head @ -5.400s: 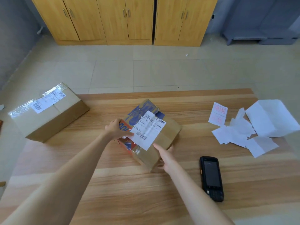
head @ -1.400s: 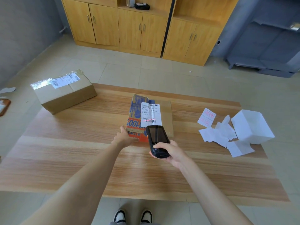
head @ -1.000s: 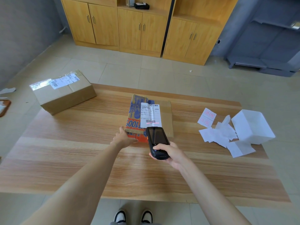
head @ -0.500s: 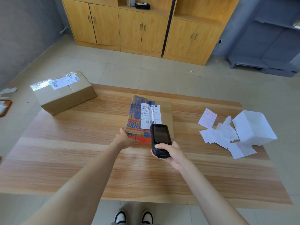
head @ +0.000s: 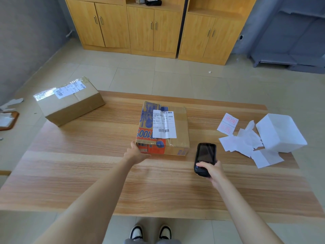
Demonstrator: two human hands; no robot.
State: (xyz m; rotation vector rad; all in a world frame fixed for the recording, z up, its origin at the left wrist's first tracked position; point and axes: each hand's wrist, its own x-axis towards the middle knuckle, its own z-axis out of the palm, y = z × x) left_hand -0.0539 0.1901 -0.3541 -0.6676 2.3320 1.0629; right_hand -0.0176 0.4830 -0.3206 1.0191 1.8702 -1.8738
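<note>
A light wooden table (head: 158, 191) stood on a tiled floor (head: 158, 78) before a row of wooden cabinets (head: 140, 27). The person's left hand (head: 135, 154) rested against the near left corner of a taped cardboard parcel (head: 181, 138), thumb up at the corner and fingers laid fairly straight along the near face, not closed round it. The right hand (head: 212, 170) was wrapped around the lower end of a black handheld scanner (head: 204, 155), screen up, just beside the parcel's near right corner and apart from it.

The parcel sat at mid-table, its white shipping label (head: 164, 124) facing up. Bare wood lay on all sides of it – a broad strip towards the near edge, and a narrower one behind it.

Well to the left, a second cardboard box (head: 73, 104) overhung the table's far left corner. To the right, torn paper scraps (head: 242, 143) lay beside a white box (head: 279, 132) near the right edge. The person's shoes (head: 151, 232) showed below the near edge.
</note>
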